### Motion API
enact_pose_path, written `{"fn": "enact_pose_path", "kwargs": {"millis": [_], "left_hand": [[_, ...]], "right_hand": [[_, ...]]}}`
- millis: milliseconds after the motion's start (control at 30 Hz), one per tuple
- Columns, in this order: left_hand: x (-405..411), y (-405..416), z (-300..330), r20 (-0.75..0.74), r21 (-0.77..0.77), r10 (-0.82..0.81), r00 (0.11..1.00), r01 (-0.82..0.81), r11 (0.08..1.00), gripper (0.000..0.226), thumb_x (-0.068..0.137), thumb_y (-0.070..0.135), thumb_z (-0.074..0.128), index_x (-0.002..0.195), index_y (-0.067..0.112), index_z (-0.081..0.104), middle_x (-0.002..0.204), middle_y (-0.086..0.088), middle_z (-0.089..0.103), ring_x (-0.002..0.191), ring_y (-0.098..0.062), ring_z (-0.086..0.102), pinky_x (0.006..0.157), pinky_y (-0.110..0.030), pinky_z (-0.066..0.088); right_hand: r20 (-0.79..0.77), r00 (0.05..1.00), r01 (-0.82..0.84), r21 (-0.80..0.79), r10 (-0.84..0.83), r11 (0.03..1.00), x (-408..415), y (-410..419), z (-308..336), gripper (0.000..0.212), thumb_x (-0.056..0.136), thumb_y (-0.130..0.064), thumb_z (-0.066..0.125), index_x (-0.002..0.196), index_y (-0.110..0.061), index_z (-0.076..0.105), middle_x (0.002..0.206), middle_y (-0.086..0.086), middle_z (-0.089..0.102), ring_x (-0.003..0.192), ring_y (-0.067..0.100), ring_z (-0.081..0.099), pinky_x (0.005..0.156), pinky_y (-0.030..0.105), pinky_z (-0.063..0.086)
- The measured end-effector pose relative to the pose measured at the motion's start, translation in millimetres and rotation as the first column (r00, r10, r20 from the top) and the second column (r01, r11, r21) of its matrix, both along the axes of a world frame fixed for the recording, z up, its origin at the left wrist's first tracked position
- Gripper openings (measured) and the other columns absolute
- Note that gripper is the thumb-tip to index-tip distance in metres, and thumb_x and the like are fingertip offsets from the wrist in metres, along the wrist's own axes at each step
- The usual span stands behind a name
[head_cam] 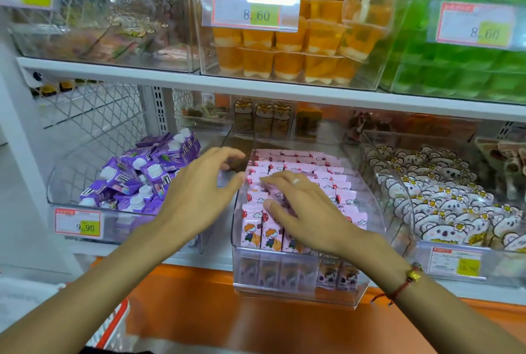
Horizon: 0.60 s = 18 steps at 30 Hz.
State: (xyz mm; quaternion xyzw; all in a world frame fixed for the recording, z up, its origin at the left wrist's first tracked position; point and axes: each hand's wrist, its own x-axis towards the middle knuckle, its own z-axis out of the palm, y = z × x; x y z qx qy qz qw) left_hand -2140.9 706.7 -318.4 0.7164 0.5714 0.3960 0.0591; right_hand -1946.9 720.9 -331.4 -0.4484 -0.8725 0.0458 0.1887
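Right hand rests on pink packets filling a clear bin

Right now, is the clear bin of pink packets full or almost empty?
Mostly full: upright pink packets stand in packed rows across the clear bin; only its back is bare.

Your lower shelf has three clear bins side by side on it: left bin of purple pouches, middle bin of pink packets, right bin of koala packets.
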Motion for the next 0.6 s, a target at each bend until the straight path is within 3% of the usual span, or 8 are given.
{"fn": "enact_pose_path", "kwargs": {"millis": [133,300,367,433,500,600], "left_hand": [[0,-15,-11,0.181,-0.173,-0.027,0.983,0.059,0.983,0.026,0.087,0.032,0.064,0.113,0.031,0.062,0.109,0.018,0.066,0.092,0.001,0.063,0.081,-0.025,0.048],[0,-25,-16,0.237,-0.206,-0.09,0.967,0.14,0.968,0.031,0.091,0.028,0.062,0.122,0.029,0.059,0.117,0.017,0.063,0.094,0.0,0.064,0.084,-0.025,0.05],[0,-27,-17,0.246,-0.204,-0.106,0.963,0.159,0.966,0.031,0.092,0.028,0.061,0.122,0.031,0.058,0.116,0.019,0.062,0.093,0.004,0.062,0.08,-0.015,0.048],[0,-27,-16,0.245,-0.205,-0.11,0.963,0.162,0.965,0.029,0.092,0.027,0.061,0.12,0.033,0.058,0.113,0.02,0.062,0.091,0.006,0.062,0.076,-0.01,0.046],[0,-26,-15,0.237,-0.207,-0.086,0.968,0.137,0.969,0.026,0.091,0.026,0.063,0.116,0.033,0.06,0.108,0.019,0.063,0.086,0.003,0.064,0.078,-0.019,0.05],[1,-25,-11,0.182,-0.193,-0.022,0.983,0.058,0.98,0.022,0.086,0.028,0.066,0.108,0.033,0.063,0.094,0.017,0.065,0.074,-0.001,0.063,0.077,-0.033,0.053]], "right_hand": [[0.093,0.995,0.025,-0.038,-0.021,0.999,-10,14,-1,0.044,0.103,-0.031,0.033,0.146,-0.021,0.035,0.149,-0.004,0.037,0.131,0.02,0.031,0.106,0.035,0.027],[0.166,0.985,0.084,-0.184,-0.053,0.979,-19,23,-1,0.043,0.103,-0.034,0.028,0.143,-0.024,0.04,0.148,-0.002,0.038,0.132,0.022,0.028,0.105,0.039,0.023],[0.146,0.987,0.081,-0.136,-0.061,0.987,-18,22,1,0.041,0.103,-0.032,0.033,0.141,-0.022,0.043,0.143,0.0,0.043,0.128,0.024,0.035,0.103,0.04,0.03],[0.088,0.992,0.084,0.019,-0.085,0.996,-16,20,2,0.039,0.099,-0.032,0.045,0.135,-0.02,0.051,0.133,0.002,0.051,0.12,0.024,0.042,0.096,0.037,0.037],[0.007,0.993,0.114,0.079,-0.115,0.99,-14,20,3,0.033,0.093,-0.035,0.056,0.122,-0.02,0.061,0.125,0.003,0.057,0.115,0.023,0.044,0.089,0.035,0.038],[-0.067,0.988,0.138,0.003,-0.138,0.99,-12,22,3,0.019,0.086,-0.038,0.066,0.097,-0.023,0.072,0.115,0.002,0.061,0.113,0.022,0.046,0.093,0.035,0.04]]}}
